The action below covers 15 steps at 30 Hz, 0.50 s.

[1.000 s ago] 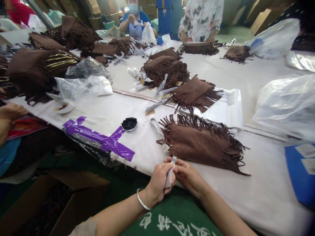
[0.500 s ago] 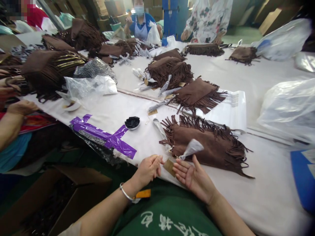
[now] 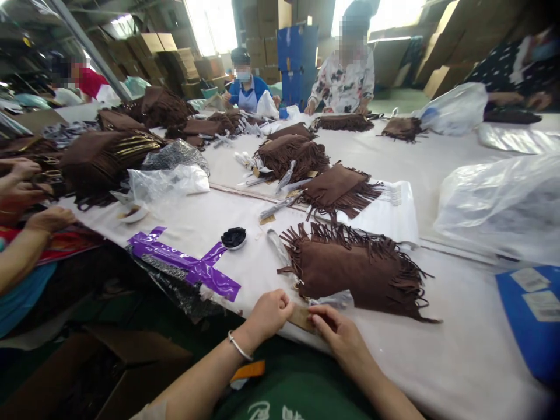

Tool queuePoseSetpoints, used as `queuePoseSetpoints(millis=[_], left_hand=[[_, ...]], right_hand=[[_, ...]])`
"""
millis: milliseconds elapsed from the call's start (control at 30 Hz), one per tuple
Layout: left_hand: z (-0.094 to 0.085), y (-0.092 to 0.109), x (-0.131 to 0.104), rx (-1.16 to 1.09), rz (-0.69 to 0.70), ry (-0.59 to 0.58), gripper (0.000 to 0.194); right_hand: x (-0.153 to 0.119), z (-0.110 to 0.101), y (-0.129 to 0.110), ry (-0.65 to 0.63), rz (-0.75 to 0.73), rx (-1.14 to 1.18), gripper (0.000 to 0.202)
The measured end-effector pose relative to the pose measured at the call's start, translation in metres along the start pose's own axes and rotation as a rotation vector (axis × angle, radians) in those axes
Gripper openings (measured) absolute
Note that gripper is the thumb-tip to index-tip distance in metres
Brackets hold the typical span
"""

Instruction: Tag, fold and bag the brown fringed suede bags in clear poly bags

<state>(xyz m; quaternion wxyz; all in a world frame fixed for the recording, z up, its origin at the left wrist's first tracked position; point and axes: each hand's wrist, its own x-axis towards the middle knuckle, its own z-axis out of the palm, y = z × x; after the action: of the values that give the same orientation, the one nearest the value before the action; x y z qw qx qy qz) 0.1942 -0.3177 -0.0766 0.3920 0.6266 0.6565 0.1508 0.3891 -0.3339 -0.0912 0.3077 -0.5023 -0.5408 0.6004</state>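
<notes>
A brown hang tag [image 3: 301, 318] lies between my two hands at the table's near edge. My left hand [image 3: 270, 314] is closed in a pinch at the tag's left end. At its right end, the thumb and fingers of my right hand [image 3: 340, 333] grip the tag. Just beyond them a dark brown fringed bag [image 3: 350, 273] lies flat, its fringe spread along the far side and the ends. A plastic-wrapped piece [image 3: 339, 300] rests against the bag's near edge, partly behind my right hand. Another wrapped strip [image 3: 278, 247] lies at the bag's left end.
More fringed bags [image 3: 339, 188] are piled up the table. Purple tape [image 3: 184, 263] crosses the left edge beside a small dish of black pieces [image 3: 233, 238]. A blue sheet [image 3: 531, 315] and clear plastic bags [image 3: 503, 204] lie right. Co-workers' hands [image 3: 50, 220] are at left.
My right hand has turned from palm up with spread fingers to gripping the tag. The wrapped piece on the bag has dropped toward its near edge. The view has tilted up.
</notes>
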Motion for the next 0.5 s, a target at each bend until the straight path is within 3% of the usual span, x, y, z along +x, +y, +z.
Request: queuePoseSetpoints(millis=[100, 267, 333, 433, 500], left_hand=[[-0.005, -0.002, -0.008, -0.443, -0.108, -0.1, 0.024], [-0.018, -0.001, -0.015, -0.741, 0.01, -0.066, 0.032], [-0.022, -0.003, -0.015, -0.816, -0.021, -0.033, 0.033], [-0.024, -0.008, -0.013, -0.938, -0.093, 0.012, 0.036], [-0.024, -0.012, -0.011, -0.983, -0.128, 0.057, 0.038]], right_hand=[[-0.005, 0.006, -0.004, 0.01, -0.19, -0.236, 0.027], [0.005, 0.002, -0.036, 0.093, -0.34, -0.295, 0.019], [0.024, 0.0, -0.056, 0.135, -0.408, -0.383, 0.019], [0.066, 0.011, -0.082, 0.097, -0.445, -0.712, 0.023], [0.095, 0.026, -0.09, 0.055, -0.431, -0.905, 0.039]])
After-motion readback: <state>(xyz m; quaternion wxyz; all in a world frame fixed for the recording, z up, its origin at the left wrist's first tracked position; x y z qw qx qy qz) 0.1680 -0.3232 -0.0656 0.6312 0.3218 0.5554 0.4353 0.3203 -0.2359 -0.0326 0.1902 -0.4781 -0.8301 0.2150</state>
